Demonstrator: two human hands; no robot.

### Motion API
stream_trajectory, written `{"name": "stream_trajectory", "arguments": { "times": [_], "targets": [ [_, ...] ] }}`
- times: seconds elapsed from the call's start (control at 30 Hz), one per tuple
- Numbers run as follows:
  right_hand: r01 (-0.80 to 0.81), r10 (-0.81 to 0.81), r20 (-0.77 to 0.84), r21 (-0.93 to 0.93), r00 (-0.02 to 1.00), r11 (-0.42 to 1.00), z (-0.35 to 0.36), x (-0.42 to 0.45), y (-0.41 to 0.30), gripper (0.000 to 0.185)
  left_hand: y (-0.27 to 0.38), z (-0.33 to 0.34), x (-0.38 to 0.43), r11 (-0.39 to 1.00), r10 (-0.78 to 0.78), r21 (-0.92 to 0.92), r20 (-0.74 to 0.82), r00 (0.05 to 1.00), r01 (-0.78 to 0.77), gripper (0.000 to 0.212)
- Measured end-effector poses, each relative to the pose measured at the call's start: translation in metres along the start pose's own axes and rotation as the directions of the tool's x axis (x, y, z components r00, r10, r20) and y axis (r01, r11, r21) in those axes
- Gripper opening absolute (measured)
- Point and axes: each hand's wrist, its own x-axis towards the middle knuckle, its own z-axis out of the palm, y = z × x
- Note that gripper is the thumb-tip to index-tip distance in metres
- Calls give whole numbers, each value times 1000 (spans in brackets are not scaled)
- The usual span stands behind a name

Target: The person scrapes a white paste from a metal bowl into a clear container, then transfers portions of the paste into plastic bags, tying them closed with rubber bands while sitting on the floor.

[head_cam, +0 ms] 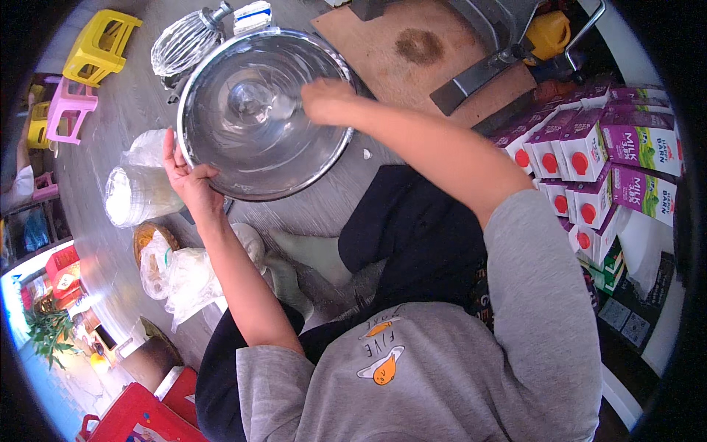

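A large stainless steel mixing bowl [243, 160] is tilted towards me, with white residue smeared on its rim and inner wall. My left hand [190, 179] grips its lower left rim, thumb over the edge and fingers spread along the outside. Inside the bowl, my right hand [328, 102] is curled near the right wall. A pale blur shows beside its fingers; whether it is a held thing cannot be made out. Just beyond the bowl lies a wire whisk attachment [185, 44] coated in white cream, next to a white package [253, 17] with a blue stripe.
Left on the floor are a clear plastic tub [141, 193], a wicker basket [144, 235] and plastic bags [190, 276]. Milk cartons [580, 149] are stacked at right. A cardboard sheet [386, 33] lies ahead. Plastic stools [102, 47] and another person's arm [22, 143] appear far left.
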Motion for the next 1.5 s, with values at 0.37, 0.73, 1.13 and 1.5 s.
{"name": "stream_trajectory", "arguments": {
  "times": [0.37,0.73,1.13,1.5],
  "targets": [
    [-656,-516,406,479,754,-583,50,-36,-70,24,-7,-2,-6,996,3,-85,-97,995,-11,84],
    [110,126,-425,488,896,866,11,-173,10,30,-6,14,22,999,30,-18,-286,958,-37,68],
    [82,-225,-384,-356,896,931,-37,-234,38,43,-6,43,16,999,54,11,-314,948,-53,65],
    [22,-186,-220,-586,958,810,-118,-126,51,31,-7,60,-1,998,37,57,-117,992,-30,70]
  ]
}}
